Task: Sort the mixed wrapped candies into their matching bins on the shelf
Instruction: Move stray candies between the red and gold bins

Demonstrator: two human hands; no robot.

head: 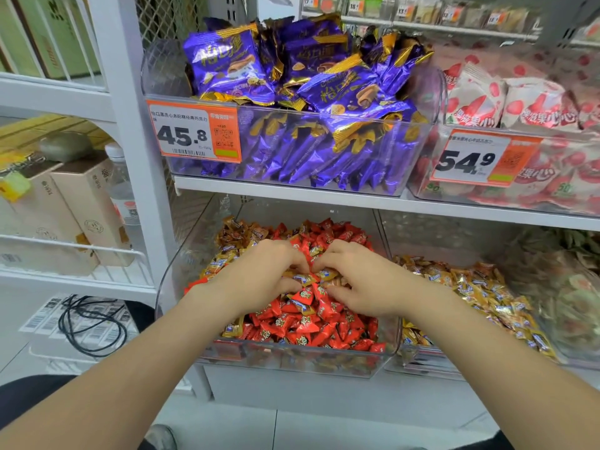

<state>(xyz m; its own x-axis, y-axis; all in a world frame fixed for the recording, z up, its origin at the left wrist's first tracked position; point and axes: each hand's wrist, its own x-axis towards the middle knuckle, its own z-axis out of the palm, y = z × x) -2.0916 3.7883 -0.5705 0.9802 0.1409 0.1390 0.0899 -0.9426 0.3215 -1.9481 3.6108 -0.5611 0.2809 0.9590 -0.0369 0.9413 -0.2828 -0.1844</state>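
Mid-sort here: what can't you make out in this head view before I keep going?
- Whether the left hand or the right hand really holds a candy: the curled fingers hide their own tips.
- Candies beneath both hands in the mixed bin: covered by the hands.
- Far-right lower packets: blurred, cut off by the right edge.
- Top-shelf price tags: too small and blurred to read.

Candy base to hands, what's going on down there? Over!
Left hand and right hand both in mixed bin, pinching gold candies. Red candies piled all around. Gold bin alongside, right; way clear.
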